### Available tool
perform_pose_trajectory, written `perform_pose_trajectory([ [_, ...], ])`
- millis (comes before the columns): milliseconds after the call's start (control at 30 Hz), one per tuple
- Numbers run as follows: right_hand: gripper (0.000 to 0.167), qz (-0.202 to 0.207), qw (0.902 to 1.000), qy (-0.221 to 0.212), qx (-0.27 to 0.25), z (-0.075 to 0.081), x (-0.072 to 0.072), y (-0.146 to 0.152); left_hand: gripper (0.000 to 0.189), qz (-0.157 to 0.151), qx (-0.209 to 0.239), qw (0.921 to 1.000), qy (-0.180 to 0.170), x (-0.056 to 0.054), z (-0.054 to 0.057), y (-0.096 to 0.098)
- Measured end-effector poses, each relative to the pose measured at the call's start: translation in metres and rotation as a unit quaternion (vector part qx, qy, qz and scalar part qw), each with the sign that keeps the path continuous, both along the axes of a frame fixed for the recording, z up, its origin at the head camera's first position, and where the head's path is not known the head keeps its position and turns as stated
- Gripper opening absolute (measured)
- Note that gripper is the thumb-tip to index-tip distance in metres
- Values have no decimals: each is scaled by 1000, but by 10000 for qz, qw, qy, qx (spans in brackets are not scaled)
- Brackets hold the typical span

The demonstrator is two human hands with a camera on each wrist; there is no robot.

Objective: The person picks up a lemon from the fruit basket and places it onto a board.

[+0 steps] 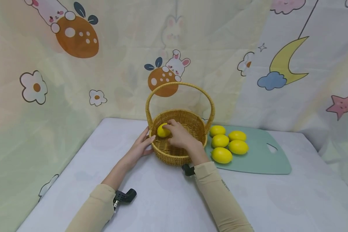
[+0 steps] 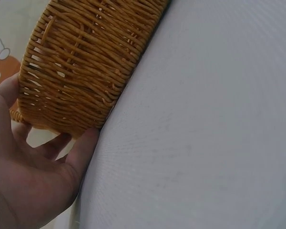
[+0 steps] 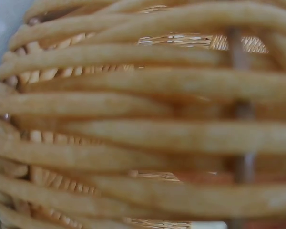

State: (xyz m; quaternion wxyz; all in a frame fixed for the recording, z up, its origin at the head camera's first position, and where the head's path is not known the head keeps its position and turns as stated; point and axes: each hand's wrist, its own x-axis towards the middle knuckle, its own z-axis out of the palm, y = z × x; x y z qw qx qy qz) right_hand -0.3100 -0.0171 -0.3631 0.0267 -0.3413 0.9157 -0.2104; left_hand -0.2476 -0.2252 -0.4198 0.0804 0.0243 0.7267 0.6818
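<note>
The woven basket (image 1: pixel 174 160), with a tall arched handle, stands on the table in the head view. My left hand (image 1: pixel 139 146) holds its left side; in the left wrist view the thumb reaches the rim and the other fingers lie along the outer wicker wall (image 2: pixel 86 67). Inside the basket, my right hand (image 1: pixel 181 137) holds a yellow lemon (image 1: pixel 161 130) by its right end, near the left wall. Part of that lemon is hidden by the fingers. Only blurred wicker (image 3: pixel 133 105) fills the right wrist view, hiding the right hand there.
Several lemons (image 1: pixel 238 147) lie on a green cutting board (image 1: pixel 261 161) just right of the basket. Behind the white table (image 1: pixel 162 199) hangs a printed cloth (image 1: pixel 119 64) with rabbits and flowers.
</note>
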Motion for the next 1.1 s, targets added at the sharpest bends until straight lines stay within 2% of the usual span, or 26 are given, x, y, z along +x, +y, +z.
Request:
perform_pose_trajectory([
  [167,58,168,9998,-121,11,-1,-3,0,75,-13,-42,10000,-17,-2,0,1],
  [433,65,51,9999,-37,84,-3,-2,2,76,5,-21,10000,-3,-1,1,1],
  [700,57,416,9973,-567,-198,-3,-1,0,77,28,-33,10000,-55,-1,0,1],
  [933,64,407,9976,-561,-68,-4,0,-2,77,-39,-58,10000,-41,-2,-1,0],
  [1100,59,622,9940,-893,50,-7,2,-3,75,-87,28,10000,-6,-2,-1,0],
])
